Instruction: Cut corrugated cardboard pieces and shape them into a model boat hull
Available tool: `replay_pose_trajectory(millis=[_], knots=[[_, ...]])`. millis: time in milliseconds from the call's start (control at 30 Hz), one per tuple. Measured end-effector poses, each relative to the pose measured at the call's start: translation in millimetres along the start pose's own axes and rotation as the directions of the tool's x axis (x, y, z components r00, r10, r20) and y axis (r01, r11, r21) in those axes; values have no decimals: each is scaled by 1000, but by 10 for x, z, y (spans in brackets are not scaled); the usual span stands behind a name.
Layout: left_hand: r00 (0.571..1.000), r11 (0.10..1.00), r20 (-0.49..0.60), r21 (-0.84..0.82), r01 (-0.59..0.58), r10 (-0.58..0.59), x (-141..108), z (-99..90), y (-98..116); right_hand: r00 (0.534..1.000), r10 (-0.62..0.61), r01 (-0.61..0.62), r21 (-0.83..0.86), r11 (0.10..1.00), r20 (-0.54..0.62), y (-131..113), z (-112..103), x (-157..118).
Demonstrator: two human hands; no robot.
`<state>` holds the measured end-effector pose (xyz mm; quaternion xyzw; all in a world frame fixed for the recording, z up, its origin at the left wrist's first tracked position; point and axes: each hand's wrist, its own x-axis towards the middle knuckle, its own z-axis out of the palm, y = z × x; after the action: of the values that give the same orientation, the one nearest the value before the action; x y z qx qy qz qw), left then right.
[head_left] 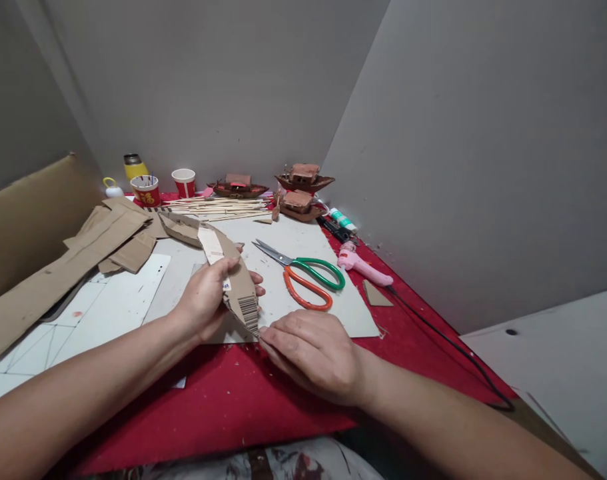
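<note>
A curved cardboard piece [240, 280], with ridged corrugation showing near its close end, hangs over the white board. My left hand [208, 293] grips its middle, the thumb on top and fingertips showing past the far edge. At the close tip of the cardboard, my right hand [313, 353] has its fingers pressed together and pinches that tip. Scissors [286, 260] with one green and one orange handle lie half open on the white board [353, 320], just beyond my right hand. A boat-shaped cardboard part [183, 229] adjoins the far end of the held piece.
Cardboard strips [78, 267] and drawn paper [48, 340] cover the left. Thin sticks [223, 208], paper cups [184, 183] and brown model boats [303, 177] stand at the back. A pink glue gun [366, 267] with a black cord lies on the right.
</note>
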<state>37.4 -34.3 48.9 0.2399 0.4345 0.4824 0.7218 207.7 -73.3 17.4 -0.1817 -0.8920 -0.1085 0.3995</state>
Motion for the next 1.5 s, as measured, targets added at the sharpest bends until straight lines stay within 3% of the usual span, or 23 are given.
replay_pose_trajectory(millis=[167,500,867,1500], knots=[[999,999,-1,23,43,-43,-2,15,16,1000,-11,11,2,1000,-4,-6,8,10],[999,999,-6,24,-33,33,9,13,-16,999,1,-2,7,1000,42,-5,35,-25],[999,999,-16,-32,44,-44,11,16,-8,999,20,-22,86,996,27,-11,15,-2],[999,999,-37,37,-22,23,44,-17,-33,998,5,-9,57,998,66,-11,25,-26]])
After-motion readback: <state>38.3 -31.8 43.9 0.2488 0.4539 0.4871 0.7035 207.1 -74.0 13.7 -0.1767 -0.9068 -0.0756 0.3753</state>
